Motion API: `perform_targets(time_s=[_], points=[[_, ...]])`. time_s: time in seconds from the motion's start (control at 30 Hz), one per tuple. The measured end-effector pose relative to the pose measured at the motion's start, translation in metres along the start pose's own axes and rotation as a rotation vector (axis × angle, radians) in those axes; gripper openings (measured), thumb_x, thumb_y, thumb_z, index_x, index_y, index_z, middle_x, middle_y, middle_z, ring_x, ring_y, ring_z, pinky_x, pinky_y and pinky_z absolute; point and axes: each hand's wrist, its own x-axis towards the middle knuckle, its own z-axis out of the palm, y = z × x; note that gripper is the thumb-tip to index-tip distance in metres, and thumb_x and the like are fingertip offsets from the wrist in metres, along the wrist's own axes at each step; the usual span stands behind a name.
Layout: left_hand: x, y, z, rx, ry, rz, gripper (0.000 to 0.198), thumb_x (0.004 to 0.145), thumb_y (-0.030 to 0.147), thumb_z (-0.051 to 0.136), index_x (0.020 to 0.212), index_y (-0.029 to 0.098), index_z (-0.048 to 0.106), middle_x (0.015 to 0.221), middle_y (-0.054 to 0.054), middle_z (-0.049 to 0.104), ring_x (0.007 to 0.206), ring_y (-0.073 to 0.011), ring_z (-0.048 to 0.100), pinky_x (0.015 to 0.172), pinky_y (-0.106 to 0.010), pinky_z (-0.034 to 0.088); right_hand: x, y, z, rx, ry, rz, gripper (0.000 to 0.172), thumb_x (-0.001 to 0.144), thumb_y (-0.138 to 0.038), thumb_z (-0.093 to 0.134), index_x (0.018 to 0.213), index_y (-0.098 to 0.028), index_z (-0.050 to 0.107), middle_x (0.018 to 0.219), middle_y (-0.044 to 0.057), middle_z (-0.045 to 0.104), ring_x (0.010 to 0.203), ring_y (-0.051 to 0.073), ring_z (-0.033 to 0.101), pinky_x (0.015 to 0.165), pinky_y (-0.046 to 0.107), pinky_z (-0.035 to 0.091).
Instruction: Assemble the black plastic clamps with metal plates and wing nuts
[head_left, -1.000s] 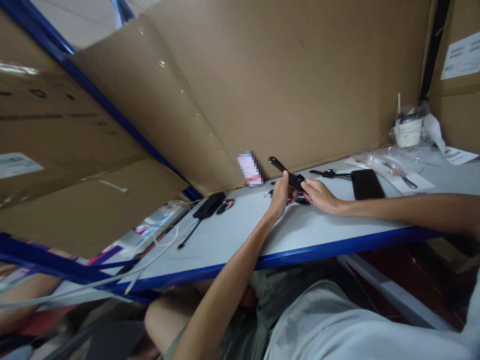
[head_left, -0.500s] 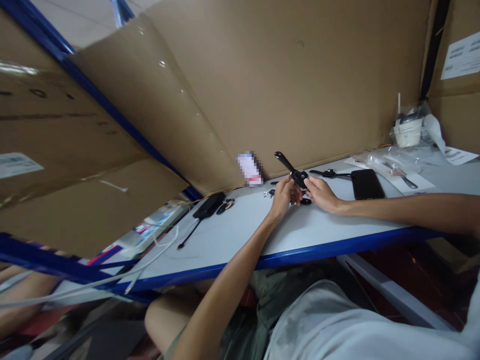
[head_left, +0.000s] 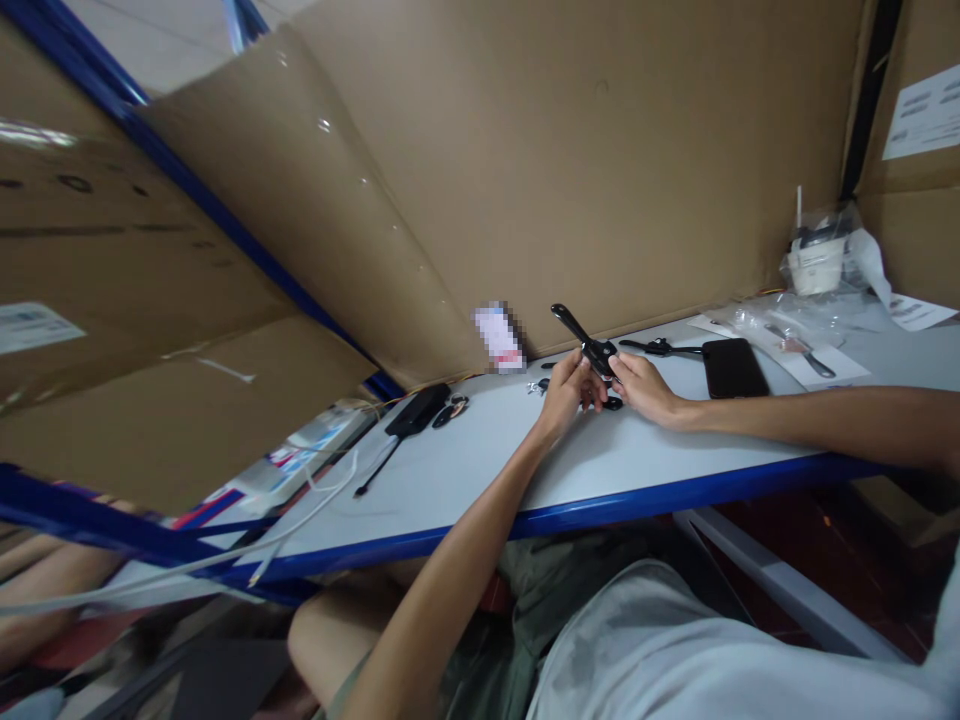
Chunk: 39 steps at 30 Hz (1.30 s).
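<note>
Both my hands meet over the grey table (head_left: 480,470) near its far edge. My left hand (head_left: 564,392) and my right hand (head_left: 639,385) each pinch a small black device with a long strap (head_left: 586,340). The strap sticks up and to the left from between my fingers. Another small black part (head_left: 611,404) lies on the table just under my hands.
A black phone (head_left: 733,368) and a second black strap piece (head_left: 660,348) lie to the right. Clear plastic bags (head_left: 787,325) and a white bagged item (head_left: 816,255) sit at far right. A black adapter with cable (head_left: 416,412) lies left. Cardboard boxes (head_left: 525,160) wall in the back.
The black device has been lifted and turned, its strap now pointing more steeply upward. My hands have shifted slightly to the right and closer together.
</note>
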Motion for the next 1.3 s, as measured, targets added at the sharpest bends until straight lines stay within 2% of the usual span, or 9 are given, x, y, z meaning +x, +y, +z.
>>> perform_targets(time_s=[0.07,0.13,0.23,0.3,0.4,0.53,0.83,1.1,1.3], points=[[0.002,0.0,-0.004,-0.009,0.004,-0.022,0.043,0.085,0.064,0.057,0.085,0.022,0.045,0.055,0.004,0.061,0.04,-0.0113,0.057,0.036,-0.019,0.033,0.0,-0.002,0.0,-0.016,0.014,0.021,0.03,0.102,-0.036,0.043,0.077,-0.02,0.047,0.054,-0.006,0.041,0.046,0.01,0.038,0.046,0.021,0.03],[0.007,-0.001,-0.014,-0.002,0.113,-0.014,0.041,0.085,0.062,0.055,0.087,0.021,0.049,0.054,0.005,0.059,0.038,-0.0102,0.053,0.036,-0.018,0.032,-0.001,-0.004,0.0,-0.038,0.029,0.048,0.03,0.103,-0.031,0.041,0.076,-0.02,0.046,0.053,-0.006,0.04,0.046,0.009,0.038,0.046,0.021,0.029],[0.015,-0.008,-0.046,0.093,0.481,0.072,0.036,0.085,0.056,0.053,0.085,0.02,0.054,0.048,0.007,0.052,0.034,-0.0078,0.043,0.037,-0.019,0.028,-0.003,-0.008,-0.001,-0.064,0.044,0.095,0.032,0.105,-0.027,0.039,0.075,-0.019,0.047,0.053,-0.005,0.042,0.047,0.009,0.039,0.047,0.023,0.028],[0.017,-0.015,-0.076,0.225,0.631,0.05,0.027,0.085,0.046,0.053,0.078,0.02,0.054,0.045,0.008,0.046,0.035,-0.0077,0.04,0.04,-0.019,0.029,-0.004,-0.01,-0.002,-0.073,0.047,0.135,0.033,0.105,-0.026,0.039,0.075,-0.017,0.049,0.054,-0.004,0.043,0.046,0.008,0.037,0.047,0.023,0.028],[0.011,-0.03,-0.12,0.589,0.597,-0.104,0.015,0.083,0.031,0.051,0.08,0.019,0.059,0.05,0.005,0.054,0.041,-0.0105,0.048,0.049,-0.022,0.036,-0.004,-0.009,-0.002,-0.064,0.03,0.176,0.034,0.104,-0.025,0.039,0.074,-0.016,0.052,0.054,-0.004,0.045,0.045,0.008,0.036,0.047,0.023,0.027],[-0.002,-0.052,-0.15,0.958,0.362,-0.234,0.02,0.078,0.017,0.052,0.091,0.018,0.067,0.065,0.0,0.065,0.061,-0.015,0.06,0.068,-0.027,0.045,-0.001,-0.003,-0.002,-0.011,-0.011,0.172,0.032,0.103,-0.026,0.043,0.074,-0.017,0.053,0.053,-0.004,0.045,0.043,0.008,0.035,0.045,0.022,0.026],[-0.006,-0.061,-0.14,1.24,0.127,-0.236,0.05,0.082,0.019,0.06,0.131,0.024,0.063,0.099,-0.008,0.073,0.091,-0.0254,0.065,0.082,-0.033,0.046,0.001,0.003,-0.001,0.015,-0.042,0.166,0.032,0.1,-0.034,0.05,0.073,-0.017,0.055,0.053,-0.003,0.047,0.043,0.008,0.035,0.043,0.021,0.026],[-0.004,-0.064,-0.142,1.27,0.133,-0.26,0.022,0.086,0.02,0.058,0.102,0.021,0.072,0.102,-0.01,0.073,0.088,-0.0239,0.064,0.081,-0.032,0.046,-0.001,0.0,-0.002,-0.045,-0.034,0.158,0.033,0.1,-0.028,0.048,0.07,-0.017,0.055,0.052,-0.003,0.047,0.043,0.008,0.036,0.044,0.021,0.027],[-0.002,-0.061,-0.139,1.241,0.285,-0.229,0.015,0.084,0.017,0.057,0.091,0.016,0.07,0.102,-0.013,0.069,0.093,-0.0249,0.064,0.083,-0.033,0.045,-0.003,-0.001,-0.002,-0.058,-0.056,0.145,0.032,0.099,-0.03,0.05,0.07,-0.017,0.055,0.053,-0.002,0.049,0.045,0.009,0.039,0.044,0.021,0.027]])
